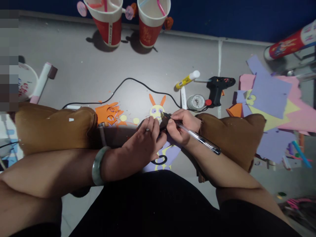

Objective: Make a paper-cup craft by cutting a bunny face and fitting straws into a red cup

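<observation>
A yellow paper rabbit face (155,110) with orange ears and purple eyes lies on the grey table. My right hand (184,126) is closed around a clear-barrelled pen (201,140), its tip over the face's right eye. My left hand (144,136), with a ring and a green bangle, has its bent fingers pressed together on the face's lower edge. Part of the face is hidden by these fingers. Below my left hand show the black handles of scissors (160,160), on purple and yellow paper scraps (170,151).
Two red-and-white paper cups (108,31) stand at the back. On the right are a glue stick (186,80), a hot glue gun (217,90), a tape roll (196,101) and coloured paper (271,92). Orange paper (107,113) and a marker (41,82) lie left. A black cord (128,79) crosses the table.
</observation>
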`<state>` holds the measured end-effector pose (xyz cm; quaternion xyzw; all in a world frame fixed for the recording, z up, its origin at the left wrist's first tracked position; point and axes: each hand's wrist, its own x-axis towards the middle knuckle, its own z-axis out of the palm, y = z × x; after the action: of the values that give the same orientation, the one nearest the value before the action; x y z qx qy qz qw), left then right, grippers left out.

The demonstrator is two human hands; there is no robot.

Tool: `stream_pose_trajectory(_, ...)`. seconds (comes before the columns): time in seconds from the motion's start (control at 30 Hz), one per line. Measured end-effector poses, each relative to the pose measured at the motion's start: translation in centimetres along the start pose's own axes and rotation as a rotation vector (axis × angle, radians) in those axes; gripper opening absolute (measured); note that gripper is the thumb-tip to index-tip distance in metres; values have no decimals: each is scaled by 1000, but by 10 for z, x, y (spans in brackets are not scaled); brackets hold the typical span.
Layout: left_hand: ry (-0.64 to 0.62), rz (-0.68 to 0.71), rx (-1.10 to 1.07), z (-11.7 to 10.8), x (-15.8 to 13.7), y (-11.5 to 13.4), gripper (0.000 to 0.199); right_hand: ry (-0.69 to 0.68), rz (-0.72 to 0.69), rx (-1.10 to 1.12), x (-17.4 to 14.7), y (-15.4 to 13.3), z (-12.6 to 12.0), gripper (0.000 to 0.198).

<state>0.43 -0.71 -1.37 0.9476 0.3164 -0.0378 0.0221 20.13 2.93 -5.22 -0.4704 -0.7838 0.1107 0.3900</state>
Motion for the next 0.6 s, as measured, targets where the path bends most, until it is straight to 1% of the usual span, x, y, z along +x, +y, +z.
stream_pose_trajectory(0.1,-10,-5,-8,0,1,0,91,30,-20,23,-2,1,1,17)
stream_pose_trajectory(0.17,-12,-11,-11,1,1,0,90,79,-25,71,-4,1,1,18)
stream_pose_trajectory(0.23,-8,-11,-15,1,2,0,89,131,-33,118,-7,3,1,19)
stream_pose_trajectory(0.4,19,-11,-8,4,0,1,91,209,-93,167,-7,8,1,22)
stream_pose_trajectory(0.5,24,2,-1,5,-2,0,93,260,-69,216,-5,8,3,22)
stream_pose_trajectory(0.6,28,13,24,4,-3,-2,92,287,-58,280,-5,8,5,26)
